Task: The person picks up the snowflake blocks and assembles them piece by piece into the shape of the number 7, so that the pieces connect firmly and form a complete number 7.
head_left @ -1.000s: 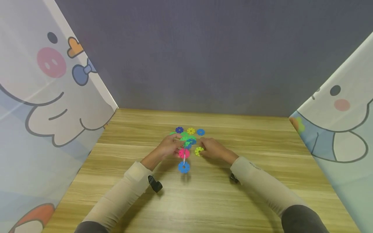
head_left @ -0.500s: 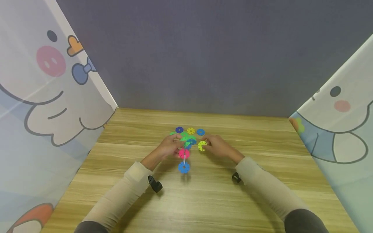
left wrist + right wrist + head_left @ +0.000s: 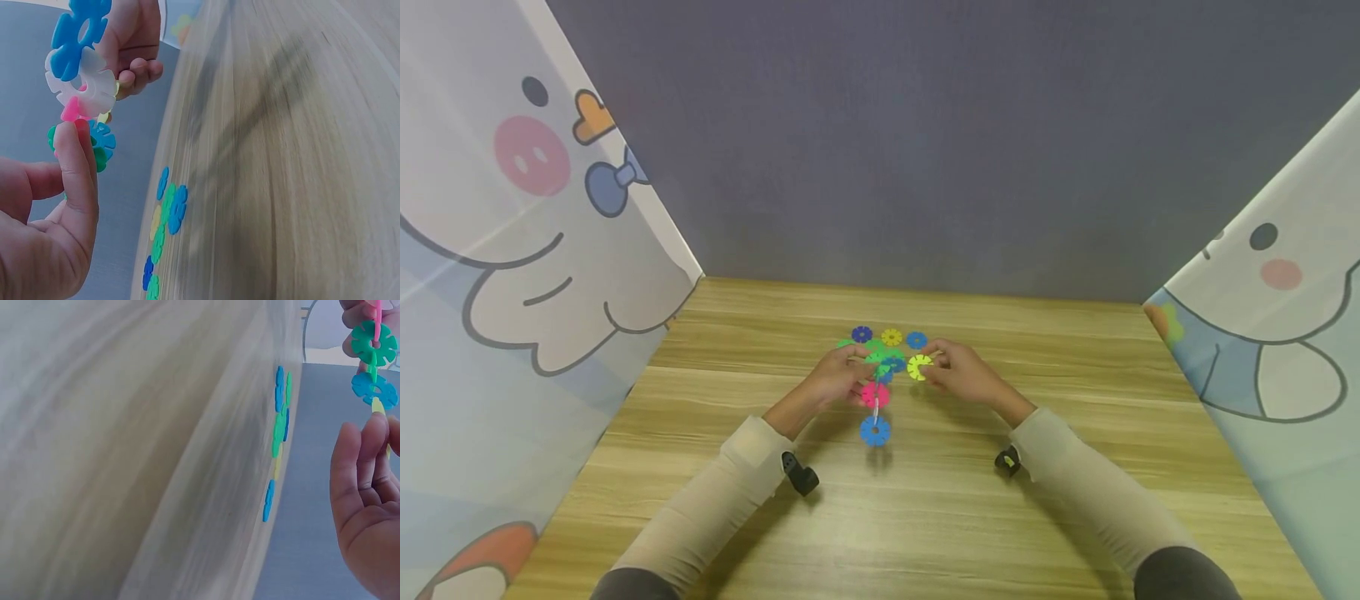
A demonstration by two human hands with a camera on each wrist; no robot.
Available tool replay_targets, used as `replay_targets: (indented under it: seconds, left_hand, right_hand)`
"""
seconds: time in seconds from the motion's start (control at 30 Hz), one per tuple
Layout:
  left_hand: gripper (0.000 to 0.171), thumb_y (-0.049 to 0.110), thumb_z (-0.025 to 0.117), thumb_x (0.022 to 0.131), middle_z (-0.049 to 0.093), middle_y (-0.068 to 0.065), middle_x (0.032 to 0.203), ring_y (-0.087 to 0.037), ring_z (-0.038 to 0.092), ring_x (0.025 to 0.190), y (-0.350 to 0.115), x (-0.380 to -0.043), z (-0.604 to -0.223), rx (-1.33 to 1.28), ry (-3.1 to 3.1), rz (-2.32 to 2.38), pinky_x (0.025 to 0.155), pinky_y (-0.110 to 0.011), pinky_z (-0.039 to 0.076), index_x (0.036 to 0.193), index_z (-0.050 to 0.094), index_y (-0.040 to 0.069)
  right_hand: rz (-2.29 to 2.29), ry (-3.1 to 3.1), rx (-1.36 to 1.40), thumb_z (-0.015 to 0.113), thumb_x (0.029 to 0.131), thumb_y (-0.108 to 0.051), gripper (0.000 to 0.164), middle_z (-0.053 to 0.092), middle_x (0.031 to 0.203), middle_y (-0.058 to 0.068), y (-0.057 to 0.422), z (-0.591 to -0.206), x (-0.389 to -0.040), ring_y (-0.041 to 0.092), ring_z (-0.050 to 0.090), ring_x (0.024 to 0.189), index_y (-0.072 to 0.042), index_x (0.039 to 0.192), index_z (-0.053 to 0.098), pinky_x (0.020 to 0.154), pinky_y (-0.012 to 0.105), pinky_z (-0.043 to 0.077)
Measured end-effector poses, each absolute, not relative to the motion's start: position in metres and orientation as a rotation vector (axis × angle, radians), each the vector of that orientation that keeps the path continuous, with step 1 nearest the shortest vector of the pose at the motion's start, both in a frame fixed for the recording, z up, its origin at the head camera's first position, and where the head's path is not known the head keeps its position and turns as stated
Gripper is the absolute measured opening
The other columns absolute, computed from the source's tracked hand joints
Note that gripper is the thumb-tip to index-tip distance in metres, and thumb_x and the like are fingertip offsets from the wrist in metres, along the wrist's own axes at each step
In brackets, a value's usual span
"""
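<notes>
My left hand point(image 3: 835, 377) pinches a chain of interlocking plastic snowflake discs, raised above the table. The chain has a blue disc point(image 3: 867, 435) at its near end, then a white disc point(image 3: 103, 92), a pink disc point(image 3: 869, 393), green discs point(image 3: 362, 351) and a blue disc point(image 3: 388, 392) at the far end. Between thumb and fingers, my right hand point(image 3: 962, 375) grips a yellow disc point(image 3: 913, 362). In the right wrist view the yellow disc's edge meets the chain's far blue disc; whether their slots are joined, I cannot tell. Fingers hide part of both.
Loose discs lie flat on the wooden table point(image 3: 925, 517) beyond my hands: a dark blue disc point(image 3: 854, 334), a yellow disc point(image 3: 884, 337), a blue disc point(image 3: 910, 341) and several more. A grey panel point(image 3: 880, 167) stands behind, with printed side walls.
My right hand has lifted the yellow disc and moved it away from me, to the level of the chain's far end. My left hand and the chain stay almost still.
</notes>
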State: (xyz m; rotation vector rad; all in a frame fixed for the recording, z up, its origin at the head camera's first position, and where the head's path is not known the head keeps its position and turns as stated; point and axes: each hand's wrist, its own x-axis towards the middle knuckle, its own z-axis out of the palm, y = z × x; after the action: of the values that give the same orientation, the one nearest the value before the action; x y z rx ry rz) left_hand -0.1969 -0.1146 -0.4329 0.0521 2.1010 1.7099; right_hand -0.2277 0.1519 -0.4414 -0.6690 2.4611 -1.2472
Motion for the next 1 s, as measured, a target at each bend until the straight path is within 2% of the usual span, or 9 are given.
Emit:
replay_targets:
  seconds: [0.23,0.47,0.77,1.0]
  left_hand:
    - [0.041,0.016,0.058,0.104,0.067,-0.020,0.117,-0.014,0.062,0.067,-0.113,-0.198,-0.433,0.033,2.099,1.715,0.063,-0.029,0.063,0.142,0.049,0.004]
    - [0.041,0.017,0.059,0.103,0.068,-0.019,0.116,-0.015,0.063,0.067,-0.110,-0.198,-0.432,0.017,2.107,1.712,0.062,-0.029,0.063,0.142,0.051,0.006]
    - [0.044,0.018,0.060,0.103,0.068,-0.019,0.113,-0.014,0.061,0.065,-0.108,-0.197,-0.431,0.047,2.105,1.702,0.063,-0.028,0.063,0.144,0.048,0.005]
    - [0.045,0.017,0.059,0.103,0.067,-0.019,0.113,-0.014,0.062,0.066,-0.104,-0.197,-0.430,0.035,2.097,1.707,0.062,-0.028,0.062,0.145,0.047,0.005]
  right_hand:
    - [-1.372,2.373,-0.593,0.061,0.103,-0.020,0.035,0.064,0.074,0.006,0.152,-0.447,-0.229,0.015,0.060,0.065,-0.004,0.134,0.054,0.066,0.030,0.059]
    - [-1.437,2.289,-0.571,0.061,0.103,-0.021,0.036,0.067,0.090,0.029,0.153,-0.450,-0.229,0.018,0.063,0.071,-0.003,0.134,0.055,0.073,0.036,0.062]
    - [-1.482,2.236,-0.498,0.060,0.104,-0.016,0.037,0.068,0.096,0.033,0.152,-0.447,-0.229,0.017,0.066,0.074,-0.002,0.137,0.055,0.073,0.035,0.063]
    - [-1.503,2.192,-0.451,0.057,0.105,-0.015,0.036,0.070,0.099,0.030,0.153,-0.447,-0.231,0.015,0.068,0.074,0.001,0.137,0.056,0.077,0.040,0.064]
